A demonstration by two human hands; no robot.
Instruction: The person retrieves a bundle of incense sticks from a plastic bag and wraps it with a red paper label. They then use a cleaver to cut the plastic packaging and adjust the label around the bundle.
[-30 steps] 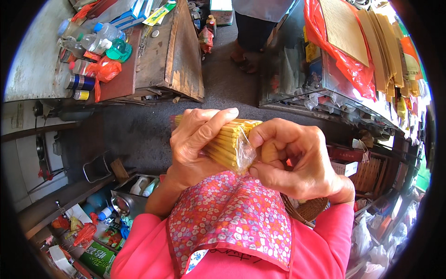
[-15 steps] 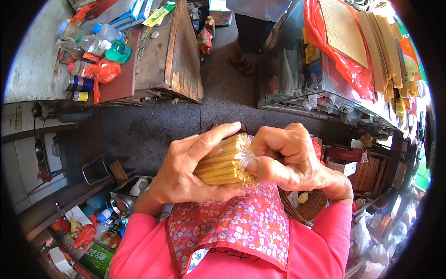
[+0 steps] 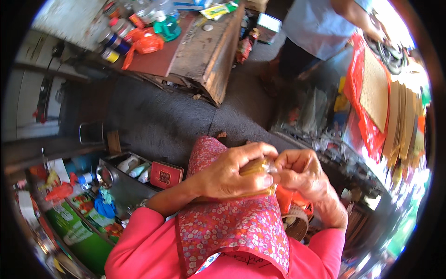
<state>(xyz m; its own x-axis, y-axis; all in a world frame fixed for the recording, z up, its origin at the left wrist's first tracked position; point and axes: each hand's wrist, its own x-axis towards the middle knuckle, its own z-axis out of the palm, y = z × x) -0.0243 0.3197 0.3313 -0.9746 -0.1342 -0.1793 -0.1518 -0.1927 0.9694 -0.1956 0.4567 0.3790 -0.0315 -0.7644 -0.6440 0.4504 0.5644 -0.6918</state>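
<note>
A bundle of thin yellow sticks (image 3: 254, 168) in clear plastic is held above my lap, its far end tilted toward the right. My left hand (image 3: 232, 174) wraps around its side, fingers over the top and thumb along the near side. At that end, my right hand (image 3: 302, 176) pinches the plastic wrap between thumb and fingers. Most of the sticks are hidden behind my fingers. Below the bundle lies my red flowered apron (image 3: 232, 228).
A red tin box (image 3: 166, 176) sits left of my forearm, by an open drawer. Under my right hand are a red plastic bag (image 3: 295, 199) and a wicker basket (image 3: 298, 224). A wooden table (image 3: 197, 49) stands ahead; a person (image 3: 316, 32) stands beyond, beside cardboard sheets (image 3: 399, 121).
The view has swung, so the table and person appear farther right. My hands and the bundle sit farther right and slightly lower, and less of the sticks shows. My right hand still pinches the plastic.
</note>
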